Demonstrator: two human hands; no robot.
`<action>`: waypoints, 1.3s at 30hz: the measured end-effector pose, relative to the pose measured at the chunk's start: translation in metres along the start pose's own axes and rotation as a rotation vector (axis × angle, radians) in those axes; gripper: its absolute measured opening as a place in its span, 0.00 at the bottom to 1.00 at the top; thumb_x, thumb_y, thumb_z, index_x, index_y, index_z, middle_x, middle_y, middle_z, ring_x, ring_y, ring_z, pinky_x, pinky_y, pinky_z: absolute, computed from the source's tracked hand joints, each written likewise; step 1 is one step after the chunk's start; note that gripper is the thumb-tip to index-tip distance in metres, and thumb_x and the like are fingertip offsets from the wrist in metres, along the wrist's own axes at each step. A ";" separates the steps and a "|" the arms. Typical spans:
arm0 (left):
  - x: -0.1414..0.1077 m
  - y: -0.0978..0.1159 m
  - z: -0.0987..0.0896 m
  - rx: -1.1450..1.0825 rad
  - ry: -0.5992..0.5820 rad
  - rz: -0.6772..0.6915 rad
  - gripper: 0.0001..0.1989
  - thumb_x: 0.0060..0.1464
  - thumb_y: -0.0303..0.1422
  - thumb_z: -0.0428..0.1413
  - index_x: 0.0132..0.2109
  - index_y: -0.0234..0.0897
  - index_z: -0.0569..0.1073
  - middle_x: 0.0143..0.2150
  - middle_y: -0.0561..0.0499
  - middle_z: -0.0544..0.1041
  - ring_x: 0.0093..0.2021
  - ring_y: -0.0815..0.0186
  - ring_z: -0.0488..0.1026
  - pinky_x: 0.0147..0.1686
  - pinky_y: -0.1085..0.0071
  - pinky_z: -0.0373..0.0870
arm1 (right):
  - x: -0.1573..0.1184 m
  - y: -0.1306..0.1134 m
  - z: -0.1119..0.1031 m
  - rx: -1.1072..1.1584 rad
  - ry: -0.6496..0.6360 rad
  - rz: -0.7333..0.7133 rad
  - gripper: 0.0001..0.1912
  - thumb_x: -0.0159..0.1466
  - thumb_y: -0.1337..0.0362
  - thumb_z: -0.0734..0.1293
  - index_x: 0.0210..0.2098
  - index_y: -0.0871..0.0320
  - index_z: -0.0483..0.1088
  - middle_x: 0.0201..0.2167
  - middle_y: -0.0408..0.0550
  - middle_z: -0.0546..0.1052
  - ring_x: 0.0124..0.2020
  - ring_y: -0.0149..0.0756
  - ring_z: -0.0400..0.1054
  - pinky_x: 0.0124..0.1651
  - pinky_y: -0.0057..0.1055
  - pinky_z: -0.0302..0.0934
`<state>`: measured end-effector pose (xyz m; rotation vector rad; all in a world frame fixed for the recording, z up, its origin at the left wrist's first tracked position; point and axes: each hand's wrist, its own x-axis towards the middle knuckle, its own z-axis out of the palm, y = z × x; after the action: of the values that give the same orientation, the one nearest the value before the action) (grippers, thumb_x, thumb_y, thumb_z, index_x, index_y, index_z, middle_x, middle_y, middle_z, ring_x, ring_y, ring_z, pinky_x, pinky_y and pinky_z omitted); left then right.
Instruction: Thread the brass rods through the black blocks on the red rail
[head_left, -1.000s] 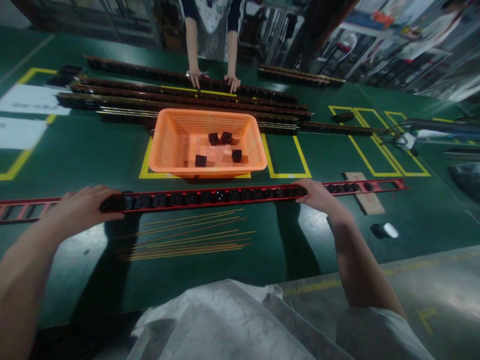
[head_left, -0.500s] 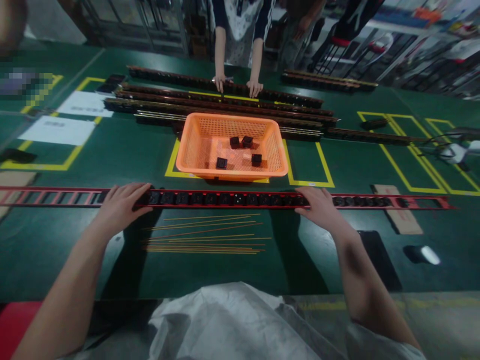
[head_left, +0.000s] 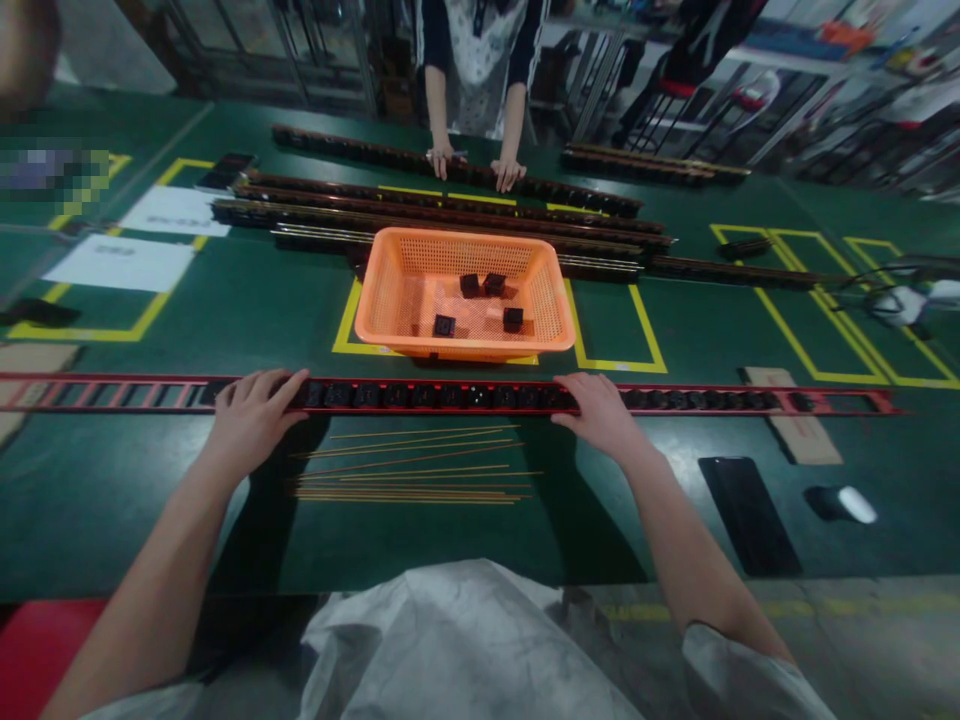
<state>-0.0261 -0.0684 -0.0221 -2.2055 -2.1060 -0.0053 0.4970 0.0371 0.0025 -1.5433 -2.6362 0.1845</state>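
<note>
My right hand (head_left: 596, 408) is now farther along the red frame (head_left: 637, 388), closer to my left hand (head_left: 255, 412) than before. More black blocks (head_left: 677, 400) show to its right, and the black phone (head_left: 750, 515), earlier covered in part by my right forearm (head_left: 660, 510), lies uncovered beside it.

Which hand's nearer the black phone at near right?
Right. The right hand is on the red rail, beyond and left of the black phone; the left hand is on the same rail, much farther left.
</note>
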 end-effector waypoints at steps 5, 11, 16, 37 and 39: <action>0.002 -0.001 -0.001 -0.023 -0.015 -0.010 0.27 0.65 0.40 0.49 0.68 0.38 0.61 0.63 0.36 0.67 0.63 0.46 0.61 0.58 0.46 0.60 | 0.004 0.005 -0.003 -0.020 0.000 -0.050 0.23 0.63 0.58 0.69 0.56 0.58 0.70 0.52 0.56 0.77 0.54 0.52 0.69 0.61 0.53 0.58; 0.002 0.011 0.002 -0.091 -0.002 0.010 0.27 0.64 0.41 0.49 0.68 0.42 0.63 0.61 0.37 0.69 0.62 0.45 0.62 0.58 0.45 0.58 | -0.003 0.022 -0.008 0.008 -0.010 -0.045 0.23 0.61 0.59 0.70 0.54 0.59 0.72 0.51 0.57 0.77 0.54 0.53 0.70 0.59 0.53 0.60; 0.006 0.025 0.002 -0.163 0.014 0.007 0.27 0.63 0.41 0.50 0.68 0.43 0.64 0.60 0.37 0.70 0.61 0.43 0.63 0.57 0.45 0.59 | -0.009 0.037 -0.009 0.009 -0.007 -0.018 0.23 0.61 0.59 0.70 0.55 0.59 0.72 0.52 0.57 0.77 0.55 0.53 0.70 0.59 0.53 0.60; 0.014 0.062 -0.001 -0.276 0.072 0.018 0.27 0.63 0.39 0.51 0.67 0.42 0.64 0.64 0.40 0.68 0.67 0.47 0.59 0.64 0.43 0.51 | -0.014 -0.010 -0.018 0.075 0.227 -0.005 0.18 0.66 0.60 0.64 0.54 0.59 0.72 0.54 0.59 0.75 0.56 0.52 0.67 0.58 0.51 0.62; 0.008 0.065 -0.002 -0.303 0.124 -0.001 0.24 0.63 0.38 0.50 0.64 0.41 0.67 0.66 0.40 0.66 0.69 0.48 0.57 0.66 0.44 0.50 | -0.012 -0.049 -0.012 0.157 0.270 -0.074 0.13 0.69 0.62 0.62 0.49 0.57 0.75 0.48 0.56 0.77 0.51 0.47 0.70 0.54 0.46 0.64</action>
<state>0.0394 -0.0630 -0.0240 -2.2906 -2.1582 -0.4789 0.4620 0.0037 0.0218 -1.3180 -2.4016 0.1605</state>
